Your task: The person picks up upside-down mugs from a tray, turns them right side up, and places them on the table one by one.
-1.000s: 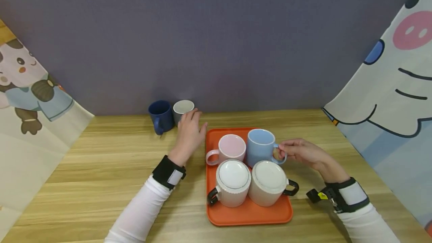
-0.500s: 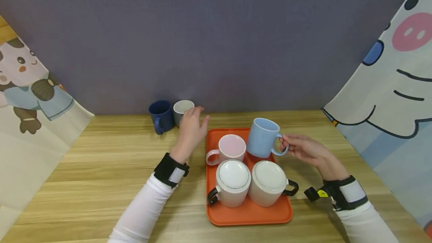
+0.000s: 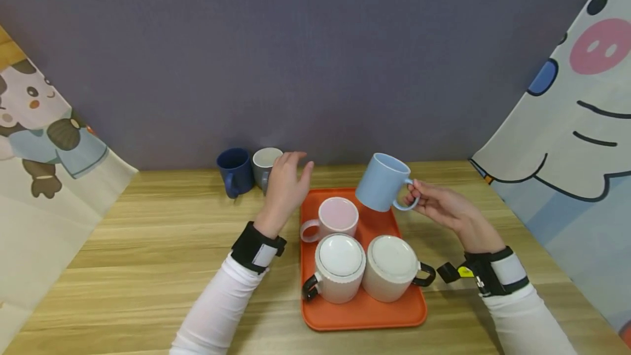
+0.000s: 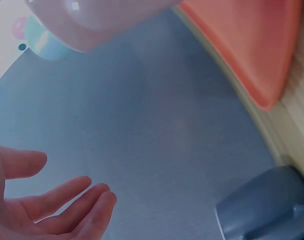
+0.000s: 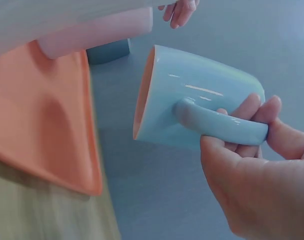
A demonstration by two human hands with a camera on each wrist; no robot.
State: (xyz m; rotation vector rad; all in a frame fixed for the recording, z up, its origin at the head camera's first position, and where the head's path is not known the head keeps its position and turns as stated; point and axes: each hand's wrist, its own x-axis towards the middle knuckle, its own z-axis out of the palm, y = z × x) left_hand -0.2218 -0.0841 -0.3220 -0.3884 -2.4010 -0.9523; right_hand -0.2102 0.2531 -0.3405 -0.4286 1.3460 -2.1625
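In the head view, my right hand [image 3: 446,210] pinches the handle of a light blue mug [image 3: 380,184] and holds it tilted above the far right part of the orange tray [image 3: 365,319]. Its opening faces down toward the tray, as the right wrist view shows with the same mug [image 5: 207,90]. My left hand [image 3: 287,188], fingers loosely bent and holding nothing, hovers between the tray and a grey mug [image 3: 259,171], partly covering that mug in the head view. A pink mug [image 3: 338,218] stands at the tray's left, behind two whitish mugs.
Two upside-down whitish mugs with black handles, the left mug [image 3: 340,284] and the right mug [image 3: 386,284], sit on the tray's near half. A dark blue mug [image 3: 236,174] stands beside the grey one, near the grey back panel [image 3: 315,70].
My right hand has lifted the light blue mug off the tray, moving it up and away and tilting it. My left hand has shifted slightly right, away from the grey mug.
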